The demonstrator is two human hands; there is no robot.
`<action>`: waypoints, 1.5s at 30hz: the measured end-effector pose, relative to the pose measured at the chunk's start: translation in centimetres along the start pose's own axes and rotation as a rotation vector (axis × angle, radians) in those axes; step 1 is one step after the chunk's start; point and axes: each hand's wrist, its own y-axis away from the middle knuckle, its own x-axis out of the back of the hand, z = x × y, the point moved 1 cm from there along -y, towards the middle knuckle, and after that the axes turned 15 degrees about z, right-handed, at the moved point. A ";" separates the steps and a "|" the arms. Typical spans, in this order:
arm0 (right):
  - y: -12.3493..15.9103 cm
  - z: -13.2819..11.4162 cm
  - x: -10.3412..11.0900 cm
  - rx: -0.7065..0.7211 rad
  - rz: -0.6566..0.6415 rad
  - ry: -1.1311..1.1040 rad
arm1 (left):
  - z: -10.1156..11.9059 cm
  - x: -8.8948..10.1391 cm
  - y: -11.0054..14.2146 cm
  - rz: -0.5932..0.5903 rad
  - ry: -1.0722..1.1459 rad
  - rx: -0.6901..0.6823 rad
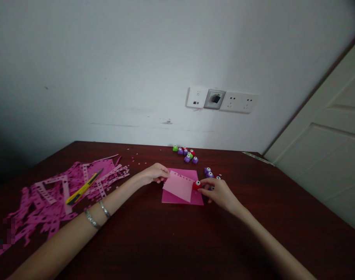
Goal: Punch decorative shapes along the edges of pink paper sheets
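My left hand [156, 174] pinches the left upper corner of a light pink sheet of paper [179, 187]. A row of small punched shapes runs along the sheet's top edge. In my right hand [220, 191] is a small red craft punch [197, 185] with an eye-like top, held at the sheet's right edge. Whether the paper sits inside its slot I cannot tell. Beneath the sheet lies a darker pink square of paper [170, 198] on the table. Several purple punches [209, 174] stand just behind my right hand, which partly hides them.
Green, purple and red punches [187, 157] cluster near the wall. On the left, a yellow utility knife [82, 189] rests on a heap of punched pink paper strips [53, 194], its blade showing. Paper bits dot the dark table [166, 245]. Sockets [238, 102] are on the wall.
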 end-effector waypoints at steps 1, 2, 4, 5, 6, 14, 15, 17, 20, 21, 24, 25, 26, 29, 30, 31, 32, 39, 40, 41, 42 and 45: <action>0.0 0.0 0.0 -0.001 0.002 0.000 | 0.0 0.0 0.0 0.003 0.001 0.003; -0.1 0.1 0.0 -0.002 0.003 0.000 | 0.0 0.0 0.0 0.003 0.001 0.005; -0.1 0.2 -0.1 -0.003 -0.001 0.001 | -0.1 0.0 -0.1 -0.002 0.005 0.008; -0.2 0.3 -0.2 -0.005 -0.002 0.001 | -0.1 0.0 -0.1 -0.004 0.007 0.009; -0.2 0.3 -0.2 -0.006 -0.002 0.002 | -0.2 0.0 -0.1 -0.006 0.011 0.011; -0.4 0.4 -0.3 0.004 0.012 0.009 | -0.2 0.0 -0.1 -0.005 0.023 0.034; -0.3 0.4 -0.3 0.003 0.012 0.010 | -0.1 0.0 0.0 -0.005 0.022 0.037; -0.3 0.4 -0.3 0.004 0.008 0.011 | -0.1 0.0 0.0 -0.008 0.022 0.038; -0.3 0.5 -0.3 0.008 0.006 0.008 | -0.1 0.0 0.0 -0.016 0.026 0.036; -0.3 0.5 -0.3 0.010 0.007 0.006 | -0.1 0.0 -0.1 -0.017 0.026 0.039; -0.4 0.5 -0.3 0.015 0.012 0.003 | -0.2 0.0 -0.2 -0.023 0.035 0.048; -0.4 0.5 -0.3 0.016 0.013 0.003 | -0.2 0.0 -0.2 -0.021 0.038 0.051; -0.4 0.5 -0.3 0.015 0.013 0.003 | -0.2 0.0 -0.2 -0.018 0.040 0.053; -0.4 0.6 -0.4 0.009 0.013 0.005 | -0.1 -0.1 -0.1 -0.008 0.039 0.061; -0.5 0.6 -0.4 0.007 0.014 0.006 | -0.1 -0.1 -0.1 -0.009 0.039 0.063; -0.5 0.6 -0.4 0.007 0.014 0.008 | -0.1 -0.1 -0.1 -0.010 0.039 0.063; -0.5 0.6 -0.4 0.008 0.014 0.011 | -0.1 -0.1 0.0 -0.012 0.039 0.062; -0.4 0.5 -0.2 0.004 0.012 0.011 | -0.2 -0.1 0.0 -0.018 0.046 0.059; -0.4 0.5 -0.2 0.000 0.011 0.008 | -0.2 -0.1 -0.1 -0.015 0.044 0.061; -0.4 0.6 -0.2 -0.002 0.010 0.005 | -0.2 -0.1 -0.1 -0.011 0.042 0.062; -0.5 0.6 -0.3 -0.005 0.011 0.004 | -0.3 -0.2 -0.1 -0.006 0.040 0.064; -0.5 0.9 -0.5 -0.004 0.014 -0.006 | -0.3 -0.2 -0.2 0.000 0.037 0.066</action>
